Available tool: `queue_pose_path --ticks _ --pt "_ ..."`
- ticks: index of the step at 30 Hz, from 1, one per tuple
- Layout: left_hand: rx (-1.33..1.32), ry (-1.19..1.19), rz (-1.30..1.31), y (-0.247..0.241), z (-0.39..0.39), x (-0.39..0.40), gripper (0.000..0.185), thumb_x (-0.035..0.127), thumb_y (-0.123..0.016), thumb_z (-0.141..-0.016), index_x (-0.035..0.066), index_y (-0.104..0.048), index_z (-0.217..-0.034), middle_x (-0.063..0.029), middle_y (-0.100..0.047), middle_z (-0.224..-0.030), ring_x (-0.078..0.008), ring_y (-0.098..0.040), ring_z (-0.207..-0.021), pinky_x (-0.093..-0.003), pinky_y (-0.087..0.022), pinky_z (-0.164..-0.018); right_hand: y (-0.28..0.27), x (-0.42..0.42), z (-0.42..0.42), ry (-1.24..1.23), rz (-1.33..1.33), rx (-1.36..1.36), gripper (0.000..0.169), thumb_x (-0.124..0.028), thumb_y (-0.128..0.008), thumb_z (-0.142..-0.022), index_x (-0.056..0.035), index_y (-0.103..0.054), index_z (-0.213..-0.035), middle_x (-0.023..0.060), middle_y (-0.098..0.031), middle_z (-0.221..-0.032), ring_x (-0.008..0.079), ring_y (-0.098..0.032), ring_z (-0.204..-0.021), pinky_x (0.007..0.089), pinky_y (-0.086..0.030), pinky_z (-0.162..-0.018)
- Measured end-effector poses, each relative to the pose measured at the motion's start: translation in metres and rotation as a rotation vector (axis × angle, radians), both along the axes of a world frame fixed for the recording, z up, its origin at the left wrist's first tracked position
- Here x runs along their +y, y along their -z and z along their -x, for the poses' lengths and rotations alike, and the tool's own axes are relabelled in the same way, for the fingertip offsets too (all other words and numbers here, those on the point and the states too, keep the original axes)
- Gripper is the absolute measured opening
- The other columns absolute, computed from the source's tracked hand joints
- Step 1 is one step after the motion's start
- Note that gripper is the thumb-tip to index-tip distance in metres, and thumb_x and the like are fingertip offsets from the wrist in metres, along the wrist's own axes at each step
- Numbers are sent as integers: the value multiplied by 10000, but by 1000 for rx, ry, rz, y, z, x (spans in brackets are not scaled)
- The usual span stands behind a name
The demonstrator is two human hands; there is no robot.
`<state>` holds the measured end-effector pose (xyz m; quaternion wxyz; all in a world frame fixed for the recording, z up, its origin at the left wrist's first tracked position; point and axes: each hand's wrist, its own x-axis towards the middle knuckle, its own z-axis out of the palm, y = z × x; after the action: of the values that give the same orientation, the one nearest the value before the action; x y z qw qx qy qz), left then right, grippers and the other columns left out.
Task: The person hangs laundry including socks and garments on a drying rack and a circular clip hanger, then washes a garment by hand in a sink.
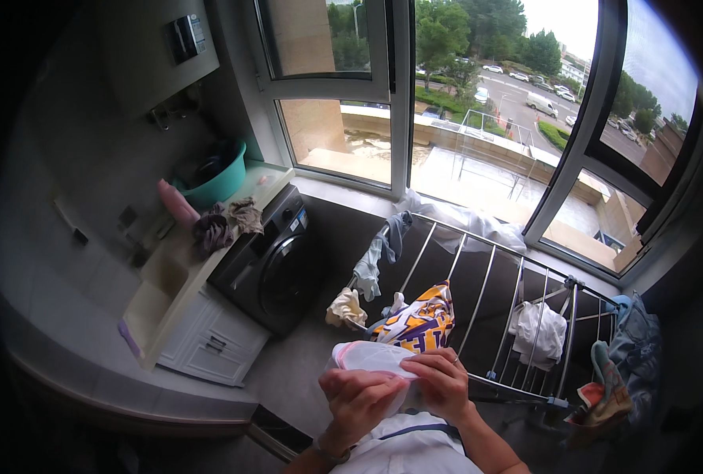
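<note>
A white mesh laundry bag (375, 357) with a pink rim is held between my two hands, close to my body. My left hand (360, 400) has its fingers closed on the near left part of the rim. On the right side, my right hand (440, 379) pinches the same rim between thumb and fingers; a ring is on one finger. Just beyond the bag, a white, yellow and purple patterned garment (425, 317) hangs on a metal drying rack (486, 284). What the bag holds, if anything, cannot be made out.
Small clothes (368, 269) hang at the rack's left end, a white cloth (538, 335) and jeans (639, 349) at its right. Leftward stand a black front-loading washing machine (286, 272), a counter with a sink (162, 278), a teal basin (218, 183) and crumpled cloths (214, 230). Windows (402, 101) lie ahead.
</note>
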<state>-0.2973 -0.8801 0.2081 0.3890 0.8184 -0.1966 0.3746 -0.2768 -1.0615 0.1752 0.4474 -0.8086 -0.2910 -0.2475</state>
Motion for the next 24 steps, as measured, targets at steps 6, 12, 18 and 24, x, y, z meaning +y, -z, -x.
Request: queue_pose_path --ticks 6,12,18,24 --pt "141 -42 261 17 -19 14 195 124 -839 -683 117 -652 -737 3 -605 -738 -154 -524 -728 -324 -388 -733 -1 -3 3 32 -97 148 435 -20 -716 -680 -86 -668 -1107 92 -646 -1078 270 -588 -1001 370 -439 -873" --pt "253 -5 78 35 -15 7 188 258 -821 -737 141 -699 -819 0 -661 -819 -167 -547 -802 -359 -342 -857 23 7 4 -70 51 156 386 19 -705 -730 -90 -671 -1099 64 -653 -1016 242 -604 -871 354 -485 -751" --pt "583 42 452 54 -24 19 118 178 -704 -858 68 -675 -889 -34 -662 -842 -148 -579 -803 -312 -420 -790 30 -11 -29 118 82 168 301 16 -663 -769 -90 -672 -1051 65 -660 -987 273 -621 -875 368 -499 -764" --pt "610 -60 607 65 -17 54 125 122 -608 -910 8 -646 -943 -52 -650 -837 -111 -593 -722 -238 -474 -678 46 -26 -91 389 133 -53 374 -26 -648 -787 -126 -655 -1147 39 -650 -1123 256 -572 -1040 377 -400 -921"
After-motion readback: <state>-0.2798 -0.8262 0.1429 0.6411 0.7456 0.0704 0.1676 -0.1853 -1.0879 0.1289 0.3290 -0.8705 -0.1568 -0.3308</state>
